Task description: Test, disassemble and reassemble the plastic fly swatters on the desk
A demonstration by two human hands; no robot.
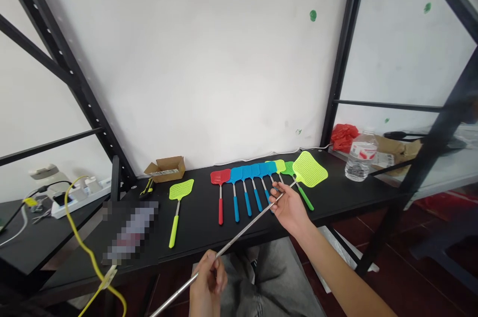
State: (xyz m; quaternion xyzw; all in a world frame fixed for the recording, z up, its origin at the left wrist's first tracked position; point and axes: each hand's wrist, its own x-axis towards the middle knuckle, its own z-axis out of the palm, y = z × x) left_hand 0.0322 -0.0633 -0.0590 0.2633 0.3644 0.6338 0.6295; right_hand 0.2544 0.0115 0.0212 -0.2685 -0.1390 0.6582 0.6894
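A yellow-green fly swatter [310, 170] with a long, extended metal shaft lies slantwise across my front, its perforated head up to the right. My left hand [208, 276] is closed around the lower shaft. Near the head, my right hand [289, 207] has its fingers curled about the shaft. Beyond them on the black tabletop lies a row of short swatters: a red fly swatter [220, 177], several blue fly swatters [251, 171], and green ones partly hidden behind my right hand. Apart to the left rests another yellow-green fly swatter [181, 190]. The held swatter's handle end is out of view.
On the black table [201, 227] stand an open cardboard box [170, 169], a yellow-black cutter [147, 188] and a pixelated item [132, 231]. Left are a power strip [82, 197] and yellow cable [87, 247]. Right stands a water bottle [361, 156] by a red bag [343, 136]. Black rack posts flank the table.
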